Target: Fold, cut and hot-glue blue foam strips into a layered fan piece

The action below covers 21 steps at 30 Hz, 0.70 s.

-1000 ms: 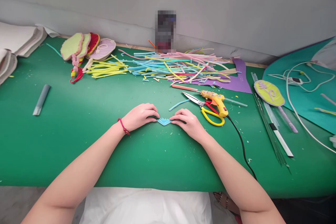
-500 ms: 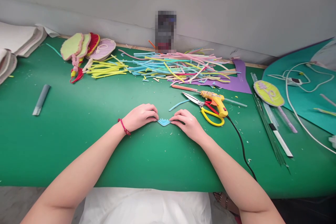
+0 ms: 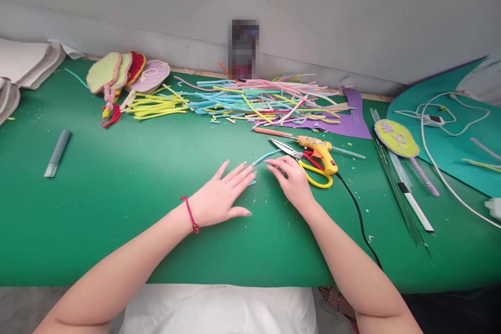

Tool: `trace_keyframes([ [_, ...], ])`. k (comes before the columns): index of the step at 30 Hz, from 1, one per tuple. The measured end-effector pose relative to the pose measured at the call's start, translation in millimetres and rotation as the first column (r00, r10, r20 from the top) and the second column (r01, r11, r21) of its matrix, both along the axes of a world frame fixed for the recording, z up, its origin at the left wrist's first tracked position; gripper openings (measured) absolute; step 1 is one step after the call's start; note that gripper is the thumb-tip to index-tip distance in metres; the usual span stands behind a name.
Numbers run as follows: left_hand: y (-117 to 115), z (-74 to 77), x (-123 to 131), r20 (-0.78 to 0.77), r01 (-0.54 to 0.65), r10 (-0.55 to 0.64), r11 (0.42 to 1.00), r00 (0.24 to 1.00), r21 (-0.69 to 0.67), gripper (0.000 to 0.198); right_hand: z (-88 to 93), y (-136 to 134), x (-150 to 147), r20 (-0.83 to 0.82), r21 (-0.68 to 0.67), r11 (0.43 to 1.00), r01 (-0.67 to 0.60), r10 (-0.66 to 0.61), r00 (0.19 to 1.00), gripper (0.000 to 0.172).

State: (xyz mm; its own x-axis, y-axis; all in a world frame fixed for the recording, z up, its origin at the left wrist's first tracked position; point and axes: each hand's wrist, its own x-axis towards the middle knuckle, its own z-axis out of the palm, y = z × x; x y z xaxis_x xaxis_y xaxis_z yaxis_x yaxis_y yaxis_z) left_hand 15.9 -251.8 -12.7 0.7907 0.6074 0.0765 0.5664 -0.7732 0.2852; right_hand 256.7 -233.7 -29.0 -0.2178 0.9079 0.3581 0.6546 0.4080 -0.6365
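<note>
My left hand (image 3: 225, 195) lies flat with its fingers spread, palm down over a small light blue folded piece (image 3: 252, 183). Only a sliver of that piece shows by the fingertips; the palm and fingers hide the rest. My right hand (image 3: 290, 180) is just to the right, its fingers loosely bent and apart, and I see nothing held in it. Close beyond both hands lies a blue fuzzy stick (image 3: 264, 156). Scissors (image 3: 317, 180) with yellow and red handles lie beside my right hand, against a yellow hot glue gun (image 3: 323, 152).
A heap of coloured fuzzy sticks (image 3: 235, 96) lies along the wall on the green table (image 3: 117, 193). Fan-shaped pieces (image 3: 104, 73) rest at the back left, and another yellow fan (image 3: 397, 138) at right near thin green wires (image 3: 399, 198). A black cord (image 3: 358, 214) trails toward the front edge.
My left hand has let go of the blue piece's edge and flattened over it. My right hand has released it and moved slightly right and up, toward the scissors.
</note>
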Motion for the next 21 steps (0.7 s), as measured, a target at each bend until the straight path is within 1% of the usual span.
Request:
trace_keyframes([
  [3,-15.9,-9.6,8.7,-0.031,0.022,-0.023,0.999,0.999,-0.027,0.079,-3.8,1.2,0.5,0.011,-0.017,0.999,0.032,-0.032,0.999,0.024],
  [5,-18.5,-12.5,11.3,-0.028,0.013,-0.014,0.999,1.000,-0.031,0.078,-6.3,2.8,2.1,0.020,-0.017,0.999,0.039,-0.039,0.999,0.024],
  [8,-14.0,-5.3,12.8,0.017,-0.022,0.022,0.999,1.000,0.036,0.073,-9.2,6.3,5.0,0.042,0.027,0.998,0.050,-0.051,0.998,0.026],
  [11,-5.7,7.5,11.1,0.099,-0.117,0.104,0.983,0.990,0.142,0.056,-12.2,9.7,5.4,0.079,0.086,0.994,0.064,-0.071,0.994,0.030],
  [13,0.4,11.0,7.9,0.145,-0.186,0.162,0.967,0.976,0.173,0.046,-15.0,11.3,4.0,0.126,0.095,0.993,0.069,-0.081,0.989,0.033],
  [14,3.5,10.4,6.0,0.157,-0.213,0.186,0.962,0.970,0.172,0.043,-16.6,11.9,3.1,0.158,0.095,0.993,0.075,-0.089,0.983,0.035],
  [17,12.4,2.3,0.8,0.169,-0.260,0.238,0.958,0.956,0.124,0.037,-21.6,13.4,1.5,0.239,0.094,0.991,0.097,-0.117,0.964,0.036],
  [21,20.2,-6.6,-3.4,0.234,-0.321,0.315,0.947,0.920,-0.010,0.037,-25.1,14.9,2.5,0.234,0.089,0.992,0.095,-0.113,0.966,0.034],
])
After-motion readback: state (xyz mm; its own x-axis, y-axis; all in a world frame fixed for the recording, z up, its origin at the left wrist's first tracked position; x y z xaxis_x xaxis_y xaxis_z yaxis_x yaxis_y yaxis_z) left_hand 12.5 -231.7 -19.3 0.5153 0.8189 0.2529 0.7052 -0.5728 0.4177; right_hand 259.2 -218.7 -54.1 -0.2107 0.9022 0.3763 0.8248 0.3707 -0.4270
